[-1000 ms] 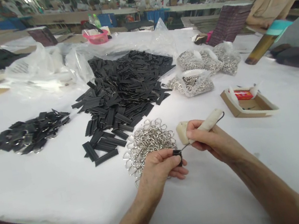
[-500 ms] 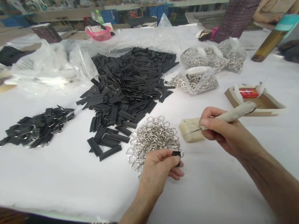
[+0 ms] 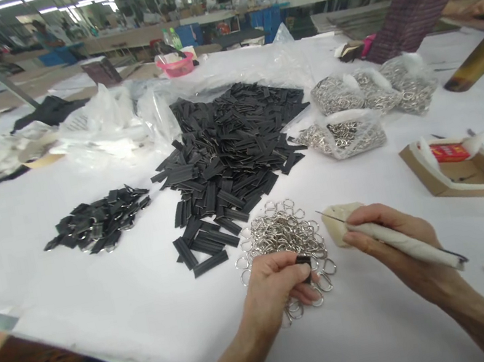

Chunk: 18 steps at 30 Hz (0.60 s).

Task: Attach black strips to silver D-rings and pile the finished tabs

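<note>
The left hand (image 3: 265, 289) had its grip pinched tight on a small black piece (image 3: 304, 265), with the thumb on top. The black piece was held at the near right side of a heap of shiny rings (image 3: 283, 230). Some loose rings lay just beside the fingers, but you could not tell if one was joined to the piece.

The right hand (image 3: 420, 271) had its grip wrapped around a pale tool (image 3: 437, 252) like a fat pencil. Its thin metal tip pointed left and away, well apart from the black piece. A pale block (image 3: 336, 234) sat just under the tool, and you could not tell if they touched.

All this was on a white desk (image 3: 152, 309). Past the rings was a big pile of black strips (image 3: 235, 144). Far to the left was a smaller black pile (image 3: 99, 221) with shiny bits poking out. Farther off on the right was an opened bag (image 3: 351, 137) of rings, with more full bags (image 3: 376, 92) behind it. A brown box (image 3: 463, 186) stood on the right, with a red packet (image 3: 450, 152) in it. A pink basket (image 3: 177, 67) sat at the far side
</note>
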Each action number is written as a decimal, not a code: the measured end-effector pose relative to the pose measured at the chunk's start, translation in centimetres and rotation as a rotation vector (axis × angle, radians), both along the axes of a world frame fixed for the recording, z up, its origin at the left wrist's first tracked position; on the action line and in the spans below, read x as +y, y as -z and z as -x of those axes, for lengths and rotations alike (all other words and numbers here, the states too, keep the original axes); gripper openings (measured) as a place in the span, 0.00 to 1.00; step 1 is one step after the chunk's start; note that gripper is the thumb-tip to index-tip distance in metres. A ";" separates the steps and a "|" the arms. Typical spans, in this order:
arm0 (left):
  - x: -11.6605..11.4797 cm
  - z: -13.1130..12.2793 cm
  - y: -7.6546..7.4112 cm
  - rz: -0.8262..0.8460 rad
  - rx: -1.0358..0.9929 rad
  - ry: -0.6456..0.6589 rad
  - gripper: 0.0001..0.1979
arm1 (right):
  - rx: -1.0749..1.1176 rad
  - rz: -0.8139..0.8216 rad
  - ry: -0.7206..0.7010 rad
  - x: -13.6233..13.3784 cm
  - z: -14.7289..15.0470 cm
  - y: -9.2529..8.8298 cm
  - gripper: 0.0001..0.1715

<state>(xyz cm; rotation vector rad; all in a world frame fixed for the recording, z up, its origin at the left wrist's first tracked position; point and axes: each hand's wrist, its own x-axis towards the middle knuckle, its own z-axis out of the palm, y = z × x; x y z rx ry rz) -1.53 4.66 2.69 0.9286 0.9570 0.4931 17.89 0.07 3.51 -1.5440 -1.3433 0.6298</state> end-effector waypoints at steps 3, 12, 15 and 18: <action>0.2 0.5 0.0 0.028 -0.027 -0.021 0.10 | -0.148 -0.032 -0.017 -0.1 0.1 0.7 0.08; 1.0 4.6 -0.4 -0.118 -0.039 -0.138 0.08 | -0.354 -0.110 -0.096 -0.1 0.6 1.7 0.11; 1.9 8.2 -0.4 -0.266 0.056 -0.294 0.07 | -0.378 -0.136 -0.081 -0.4 0.9 1.7 0.13; 3.9 12.6 -0.4 -0.282 0.161 -0.531 0.08 | -0.342 -0.118 -0.087 -0.7 0.8 1.8 0.13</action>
